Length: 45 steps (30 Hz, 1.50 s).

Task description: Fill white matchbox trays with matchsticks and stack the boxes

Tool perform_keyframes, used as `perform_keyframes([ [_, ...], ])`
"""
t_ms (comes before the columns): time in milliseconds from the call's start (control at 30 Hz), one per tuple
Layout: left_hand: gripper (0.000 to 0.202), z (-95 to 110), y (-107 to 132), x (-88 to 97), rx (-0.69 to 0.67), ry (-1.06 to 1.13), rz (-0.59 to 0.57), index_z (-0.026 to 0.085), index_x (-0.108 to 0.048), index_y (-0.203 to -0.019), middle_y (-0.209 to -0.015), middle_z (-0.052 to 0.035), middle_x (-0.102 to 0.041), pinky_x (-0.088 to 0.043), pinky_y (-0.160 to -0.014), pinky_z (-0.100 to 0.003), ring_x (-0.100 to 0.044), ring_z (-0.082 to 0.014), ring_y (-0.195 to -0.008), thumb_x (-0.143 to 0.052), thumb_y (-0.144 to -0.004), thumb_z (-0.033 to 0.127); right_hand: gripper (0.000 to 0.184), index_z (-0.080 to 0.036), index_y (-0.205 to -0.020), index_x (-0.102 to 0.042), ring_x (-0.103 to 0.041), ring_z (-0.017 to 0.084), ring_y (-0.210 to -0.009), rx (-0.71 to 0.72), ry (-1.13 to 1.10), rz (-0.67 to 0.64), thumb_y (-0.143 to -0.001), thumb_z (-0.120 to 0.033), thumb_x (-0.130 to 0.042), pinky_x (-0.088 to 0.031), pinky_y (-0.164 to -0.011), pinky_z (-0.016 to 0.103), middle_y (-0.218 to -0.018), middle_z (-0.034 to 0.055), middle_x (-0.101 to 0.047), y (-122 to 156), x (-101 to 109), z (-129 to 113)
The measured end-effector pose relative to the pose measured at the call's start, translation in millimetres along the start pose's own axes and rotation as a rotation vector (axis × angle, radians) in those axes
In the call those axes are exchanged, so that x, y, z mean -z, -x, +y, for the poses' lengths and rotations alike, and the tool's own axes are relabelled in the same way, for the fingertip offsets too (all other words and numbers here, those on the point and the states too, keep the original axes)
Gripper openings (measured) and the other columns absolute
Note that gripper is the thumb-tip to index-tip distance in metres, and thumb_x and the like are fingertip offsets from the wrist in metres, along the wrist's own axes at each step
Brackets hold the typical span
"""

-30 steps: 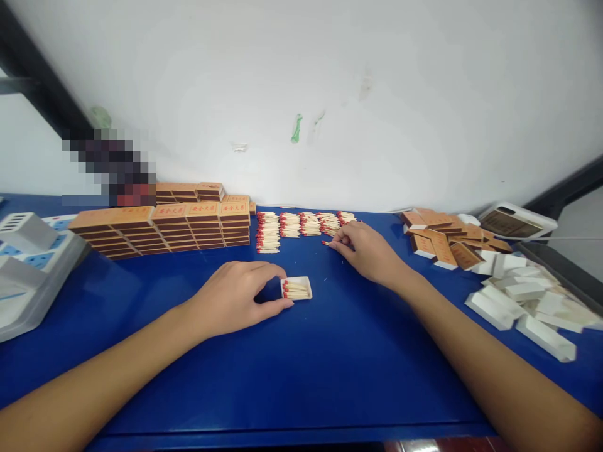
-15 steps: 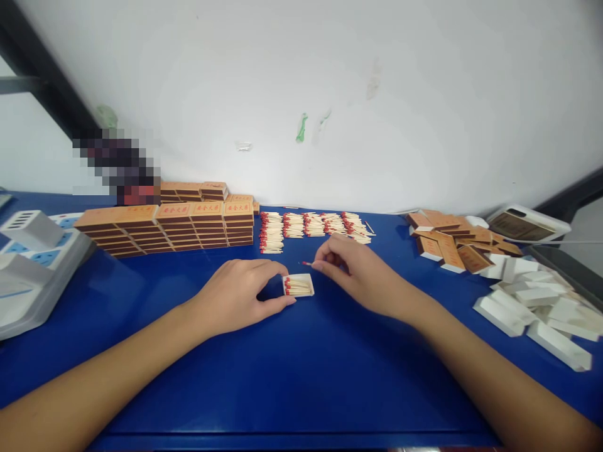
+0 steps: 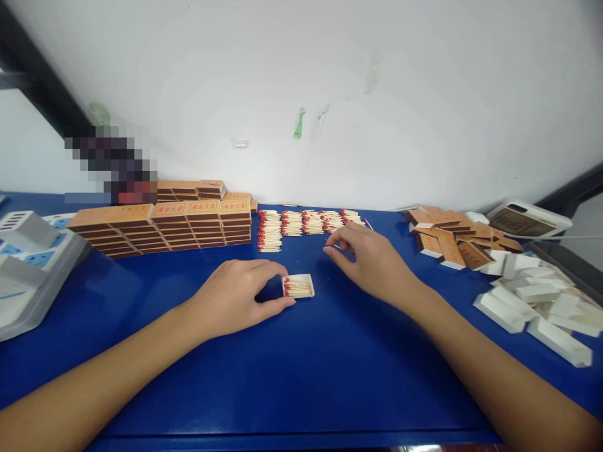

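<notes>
My left hand (image 3: 235,295) grips a small white matchbox tray (image 3: 309,277) on the blue table, index finger at its far left corner and thumb at its near edge. Inside the tray lie several red-headed matches (image 3: 298,288), their heads toward the left. To the right and a little farther back, my right hand (image 3: 370,256) hovers with its thumb and index fingertips slightly apart; no match shows clearly between them. Just beyond that hand are bunches of loose matches (image 3: 292,223) laid side by side, the rightmost partly hidden by my fingers.
Stacked matchboxes (image 3: 188,226) form a wall at the back left. A white power strip (image 3: 61,282) stands at the left edge. On the right lie a heap of matchbox sleeves (image 3: 443,235) and a pile of white trays (image 3: 541,301), near a phone-like object (image 3: 530,218). A white wall bounds the table behind.
My right hand has moved right and slightly away from the tray, toward the match bunches. The match seen in its fingertips no longer shows there. My left hand stays on the tray.
</notes>
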<state>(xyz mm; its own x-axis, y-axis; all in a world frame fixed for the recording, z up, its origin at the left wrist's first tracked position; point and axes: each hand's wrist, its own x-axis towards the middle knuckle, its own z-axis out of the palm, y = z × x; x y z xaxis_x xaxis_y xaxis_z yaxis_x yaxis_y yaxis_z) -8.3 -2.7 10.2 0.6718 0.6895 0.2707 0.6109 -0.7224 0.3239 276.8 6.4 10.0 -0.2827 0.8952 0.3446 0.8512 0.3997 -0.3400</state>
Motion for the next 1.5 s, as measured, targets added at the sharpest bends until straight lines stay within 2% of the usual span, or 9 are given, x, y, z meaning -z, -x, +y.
perform_keyframes([
  [133,0.033,1.0,0.1,0.8,0.0,-0.002,-0.007,0.023,-0.074,-0.119,-0.062,0.0068,-0.048,-0.034,-0.055,-0.025,-0.047,-0.0111,-0.053,-0.071,-0.097,0.047,0.011,-0.018,-0.092,-0.064,-0.062,0.025,-0.087,-0.108,0.084,-0.038,-0.099,-0.027,-0.063,-0.046,-0.076,0.038,-0.097,0.0094,-0.066,-7.3,-8.3,33.5],
  [233,0.033,0.5,-0.7,0.4,0.003,-0.01,0.003,0.023,-0.075,-0.118,-0.062,0.0067,-0.048,-0.035,-0.055,-0.025,-0.048,-0.0112,-0.053,-0.071,-0.097,0.048,0.015,-0.019,-0.089,-0.062,-0.061,0.024,-0.083,-0.076,0.067,-0.066,-0.101,-0.026,-0.058,-0.045,-0.074,0.037,-0.095,0.0088,-0.065,-7.7,-8.9,35.2],
  [433,0.03,-1.5,-2.4,0.2,0.027,-0.018,0.013,0.023,-0.074,-0.115,-0.062,0.0067,-0.047,-0.034,-0.056,-0.026,-0.049,-0.0118,-0.054,-0.072,-0.096,0.047,0.017,-0.021,-0.096,-0.063,-0.06,0.02,-0.085,0.077,-0.215,-0.135,-0.107,-0.032,-0.056,-0.047,-0.075,0.033,-0.095,0.0047,-0.064,4.4,0.5,-15.5],
  [600,0.03,-1.0,-0.9,-0.5,0.017,-0.013,0.001,0.023,-0.074,-0.115,-0.063,0.0069,-0.047,-0.035,-0.056,-0.026,-0.047,-0.0117,-0.053,-0.071,-0.097,0.047,0.009,-0.021,-0.102,-0.064,-0.061,0.02,-0.091,0.165,-0.197,-0.212,-0.106,-0.022,-0.057,-0.049,-0.078,0.033,-0.104,0.0066,-0.063,13.5,-2.0,-45.6],
  [700,0.031,-0.7,-0.3,-0.9,0.01,-0.013,0.006,0.024,-0.074,-0.116,-0.063,0.0069,-0.047,-0.035,-0.056,-0.026,-0.048,-0.0115,-0.053,-0.071,-0.097,0.047,0.009,-0.021,-0.103,-0.067,-0.062,0.02,-0.092,0.135,-0.179,-0.147,-0.104,-0.024,-0.059,-0.05,-0.08,0.034,-0.104,0.0067,-0.064,9.5,-2.6,-32.1],
  [867,0.031,0.4,-0.7,0.0,0.006,-0.01,0.004,0.023,-0.074,-0.117,-0.062,0.0072,-0.046,-0.035,-0.055,-0.025,-0.046,-0.0111,-0.052,-0.071,-0.097,0.046,0.008,-0.02,-0.097,-0.068,-0.061,0.025,-0.085,-0.003,0.071,0.084,-0.099,-0.025,-0.062,-0.048,-0.077,0.039,-0.094,0.0085,-0.065,-5.7,-5.3,21.4],
  [1067,0.031,0.1,-1.0,0.0,0.0,-0.017,0.009,0.023,-0.074,-0.117,-0.062,0.0067,-0.047,-0.034,-0.056,-0.025,-0.047,-0.0116,-0.053,-0.071,-0.097,0.046,0.013,-0.019,-0.089,-0.066,-0.059,0.033,-0.098,-0.06,0.216,0.068,-0.098,-0.026,-0.062,-0.049,-0.087,0.046,-0.096,0.0133,-0.065,-17.5,-14.7,49.1],
  [1200,0.032,-1.2,-0.9,0.7,0.011,-0.023,-0.003,0.022,-0.074,-0.117,-0.063,0.0064,-0.049,-0.034,-0.056,-0.026,-0.048,-0.0122,-0.054,-0.071,-0.097,0.047,0.014,-0.019,-0.09,-0.063,-0.059,0.031,-0.098,0.029,0.112,0.01,-0.101,-0.026,-0.059,-0.048,-0.088,0.045,-0.096,0.0126,-0.064,-15.8,-11.5,33.3],
  [1500,0.031,-2.0,-1.9,-0.9,0.009,-0.016,0.0,0.023,-0.074,-0.115,-0.065,0.0061,-0.05,-0.034,-0.057,-0.026,-0.048,-0.0123,-0.055,-0.07,-0.098,0.047,0.01,-0.02,-0.099,-0.063,-0.058,0.024,-0.101,0.23,-0.203,-0.19,-0.106,-0.024,-0.056,-0.049,-0.087,0.037,-0.102,0.0083,-0.064,8.7,-6.2,-53.2],
])
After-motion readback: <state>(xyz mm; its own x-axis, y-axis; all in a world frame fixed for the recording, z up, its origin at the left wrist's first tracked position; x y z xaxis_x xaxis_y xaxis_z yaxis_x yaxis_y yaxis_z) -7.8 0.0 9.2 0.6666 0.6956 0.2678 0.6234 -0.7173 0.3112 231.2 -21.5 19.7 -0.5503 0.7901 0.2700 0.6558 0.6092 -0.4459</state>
